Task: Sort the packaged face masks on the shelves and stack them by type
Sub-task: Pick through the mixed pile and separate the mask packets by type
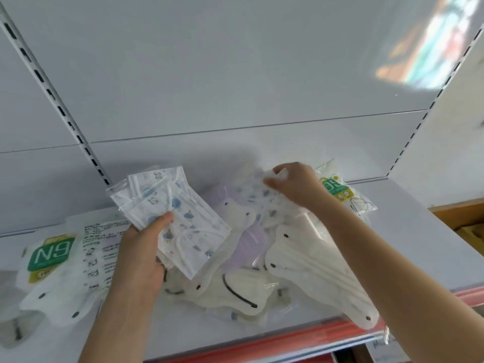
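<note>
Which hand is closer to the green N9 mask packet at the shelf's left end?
Left. The left hand is just right of the N9 packet; the right hand is far across the pile.

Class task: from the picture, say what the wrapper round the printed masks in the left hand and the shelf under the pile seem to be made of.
Wrapper: seemingly thin clear plastic film, glossy; the printed masks show through and its edges glint.
Shelf: probably painted metal, smooth pale grey with a soft sheen and faint reflections; the slotted uprights suggest metal, though that is uncertain.
</note>
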{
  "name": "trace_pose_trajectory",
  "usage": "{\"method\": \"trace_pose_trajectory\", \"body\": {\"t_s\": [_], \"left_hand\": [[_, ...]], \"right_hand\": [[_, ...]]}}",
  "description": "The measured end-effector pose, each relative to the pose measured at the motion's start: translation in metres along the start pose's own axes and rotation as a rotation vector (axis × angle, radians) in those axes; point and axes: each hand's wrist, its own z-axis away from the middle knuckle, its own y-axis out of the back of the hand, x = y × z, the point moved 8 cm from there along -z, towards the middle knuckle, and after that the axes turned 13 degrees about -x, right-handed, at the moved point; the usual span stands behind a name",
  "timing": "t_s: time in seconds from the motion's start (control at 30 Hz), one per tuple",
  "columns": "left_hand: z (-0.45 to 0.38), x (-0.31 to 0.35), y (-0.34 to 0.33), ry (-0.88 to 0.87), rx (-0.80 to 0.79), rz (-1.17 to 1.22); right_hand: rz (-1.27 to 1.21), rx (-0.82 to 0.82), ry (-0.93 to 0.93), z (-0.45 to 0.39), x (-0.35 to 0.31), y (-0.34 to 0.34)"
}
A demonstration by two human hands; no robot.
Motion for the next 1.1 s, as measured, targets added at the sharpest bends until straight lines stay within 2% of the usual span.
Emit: {"method": "trace_pose_trajectory", "body": {"t_s": [0.1, 0.23, 0.4, 0.6, 0.87, 1.0, 1.1], "left_hand": [[0.001, 0.008, 0.005, -0.018, 0.011, -0.002], [0.003, 0.016, -0.001, -0.042, -0.021, -0.007], [0.001, 0.020, -0.019, -0.053, -0.092, -0.024], [-0.004, 0.016, -0.053, -0.037, -0.185, -0.023], [-0.011, 0.024, -0.071, -0.075, -0.184, -0.085], [-0.008, 0.026, -0.093, -0.045, -0.286, -0.136], [0.006, 0.015, -0.116, 0.089, -0.431, -0.099]], "right_hand": [[-0.064, 0.047, 0.076, 0.009, -0.007, 0.031], [-0.115, 0.267, 0.098, 0.020, 0.001, 0.073], [-0.204, 0.435, 0.083, 0.036, 0.016, 0.106], [-0.532, 0.619, 0.127, 0.058, 0.019, 0.133], [-0.686, 0.521, 0.115, 0.051, 0.001, 0.131], [-0.715, 0.410, 0.184, 0.049, -0.030, 0.122], [-0.670, 0.336, 0.165, 0.038, -0.052, 0.090]]}}
